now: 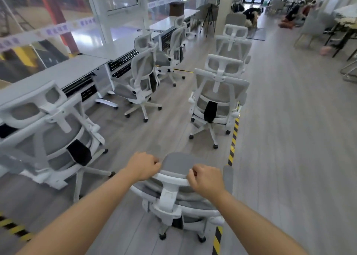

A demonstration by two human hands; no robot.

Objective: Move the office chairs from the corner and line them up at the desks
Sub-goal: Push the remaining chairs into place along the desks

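A white-framed grey mesh office chair [173,196] stands right in front of me, its back towards me. My left hand [144,165] grips the left end of its headrest [179,166] and my right hand [206,179] grips the right end. A row of white desks [63,71] runs along the glass wall on the left. One chair [48,139] stands at the nearest desk, another chair [141,81] at the desk beyond, and a third chair [173,48] further back. Two more chairs stand in the aisle ahead, the nearer aisle chair [218,98] and the farther aisle chair [233,42].
Yellow-and-black floor tape [233,137] runs along the aisle to my right, and another tape strip [13,227] lies at the lower left. A column [226,7] and a tripod [208,17] stand further back. People crouch on the floor [251,15] far off. Tables [345,23] line the right side.
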